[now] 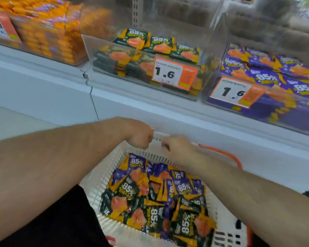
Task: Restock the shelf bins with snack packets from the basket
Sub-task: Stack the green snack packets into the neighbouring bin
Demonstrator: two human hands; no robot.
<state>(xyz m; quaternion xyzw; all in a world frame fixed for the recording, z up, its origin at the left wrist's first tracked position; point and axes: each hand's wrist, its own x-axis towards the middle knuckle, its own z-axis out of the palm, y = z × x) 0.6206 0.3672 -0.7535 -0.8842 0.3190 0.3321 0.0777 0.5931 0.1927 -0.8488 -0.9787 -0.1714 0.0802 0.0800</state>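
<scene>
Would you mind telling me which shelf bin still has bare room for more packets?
The green bin has room: its stack sits low, bare above and behind. The purple bin is fuller, and the orange bin is packed. Both hands, left and right, are at the far rim of the basket.

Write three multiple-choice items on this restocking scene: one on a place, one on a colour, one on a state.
1. Where is the basket?
A. on the shelf
B. below the shelf, before the person
C. inside a bin

2. What colour are the packets in the right bin?
A. purple
B. red
C. white

3. What are both hands doing?
A. holding packets
B. hanging open
C. gripping the basket's far rim

Key:
1 B, it sits under the bins.
2 A, purple packets fill it.
3 C, the left hand and right hand curl on the rim.
</scene>
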